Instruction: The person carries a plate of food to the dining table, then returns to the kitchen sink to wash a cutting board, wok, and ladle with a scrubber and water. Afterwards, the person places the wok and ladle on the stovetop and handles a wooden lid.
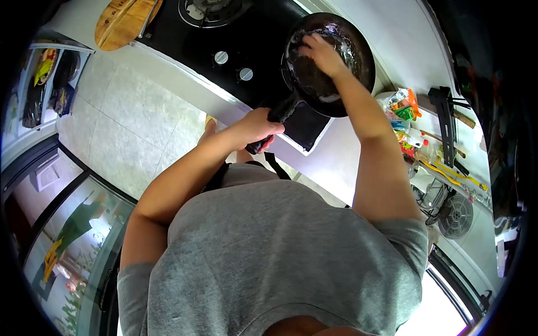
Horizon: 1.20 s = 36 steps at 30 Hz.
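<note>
A dark frying pan point(319, 84) with whitish, sudsy streaks inside is at the right end of the black gas stove point(185, 56). My left hand point(255, 130) is wrapped round its black handle point(283, 110), near the handle's end. Inside the pan, my right hand point(325, 54) reaches down toward the inner surface at the upper left. Its fingers are smeared by motion, and whether anything is under them is hidden.
Two stove knobs point(221, 57) face me, left of the pan. A round wooden board point(120, 25) lies at the far left beside a burner point(210, 11). Bottles and packets point(406, 112) crowd the counter at right, near a black rack point(444, 123). Shelves point(50, 84) stand far left.
</note>
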Available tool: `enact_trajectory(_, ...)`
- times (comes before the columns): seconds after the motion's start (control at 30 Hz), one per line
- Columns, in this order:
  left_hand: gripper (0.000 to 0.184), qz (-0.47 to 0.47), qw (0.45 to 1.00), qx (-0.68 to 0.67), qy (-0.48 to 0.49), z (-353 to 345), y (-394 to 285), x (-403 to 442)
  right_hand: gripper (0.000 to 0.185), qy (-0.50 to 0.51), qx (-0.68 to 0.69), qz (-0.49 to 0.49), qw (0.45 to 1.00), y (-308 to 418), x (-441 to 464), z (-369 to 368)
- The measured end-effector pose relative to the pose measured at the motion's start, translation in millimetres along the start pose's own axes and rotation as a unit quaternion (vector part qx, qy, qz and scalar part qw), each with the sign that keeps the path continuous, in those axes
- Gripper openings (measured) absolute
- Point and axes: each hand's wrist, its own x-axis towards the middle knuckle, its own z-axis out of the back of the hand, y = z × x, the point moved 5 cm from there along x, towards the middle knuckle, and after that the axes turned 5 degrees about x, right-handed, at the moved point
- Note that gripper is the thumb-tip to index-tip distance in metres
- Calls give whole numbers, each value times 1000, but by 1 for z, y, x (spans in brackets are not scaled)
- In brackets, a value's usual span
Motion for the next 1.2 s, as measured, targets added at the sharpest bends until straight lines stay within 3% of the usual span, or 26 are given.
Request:
enact_trajectory(0.07,25,14,1000,18,-3,-1,1,-1,26,52,-76,-12,996,-26,14,2)
enact_trajectory(0.13,25,14,1000,4,-4,-1,0,-3,29,40,-132,-56,989,-56,10,12)
enact_trajectory(0.2,26,13,1000,-9,-3,-2,0,-4,25,-55,-165,-170,970,-95,-25,15)
enact_trajectory(0.23,26,11,1000,-21,-5,-1,1,-4,25,16,-214,-219,952,-94,-46,25)
enact_trajectory(0.3,26,8,1000,-30,-4,0,2,-3,26,119,-176,-397,893,-83,-94,19)
enact_trajectory(0.33,26,13,999,-41,1,0,2,-3,27,129,-181,-411,884,-69,-115,9)
enact_trajectory(0.4,27,15,999,-50,6,1,1,-2,29,254,-146,-460,838,-38,-136,-18)
enact_trajectory(0.5,27,18,999,-39,8,1,1,-2,22,148,90,-417,892,9,-118,-35)
enact_trajectory(0.53,28,16,999,-42,10,1,0,-2,20,62,170,-388,904,23,-98,-16)
enact_trajectory(0.6,28,16,999,-45,12,1,-1,-3,24,-51,137,-317,937,20,-70,4)
enact_trajectory(0.67,28,15,999,-41,3,0,-2,-6,26,-77,73,-212,972,10,-44,11)
enact_trajectory(0.73,27,24,999,-41,4,0,1,-5,27,-22,-3,-121,992,-21,-35,-1)
enact_trajectory(0.8,27,31,999,-42,8,0,2,-2,26,38,-21,-205,978,-65,-38,-1)
enact_trajectory(0.87,25,20,999,-38,5,-1,2,-4,27,51,-116,-189,974,-94,-74,21)
enact_trajectory(0.9,23,20,998,-62,3,-2,4,-3,23,71,-61,-326,941,-112,-94,14)
enact_trajectory(0.93,23,21,998,-60,4,-1,6,-2,19,145,-149,-265,942,-106,-108,12)
enact_trajectory(0.97,23,12,997,-70,16,-1,7,-1,17,203,-128,-318,917,-84,-117,26)
enact_trajectory(1.07,22,11,996,-86,27,-3,7,0,23,391,-60,-329,857,-32,-147,2)
enact_trajectory(1.13,21,18,995,-92,25,-4,7,0,25,303,114,-360,875,21,-130,-5)
enact_trajectory(1.17,21,19,995,-95,33,-5,7,0,26,308,153,-343,874,45,-106,-5)
enact_trajectory(1.2,21,22,994,-96,42,-8,7,0,23,297,320,-430,790,57,-82,-12)
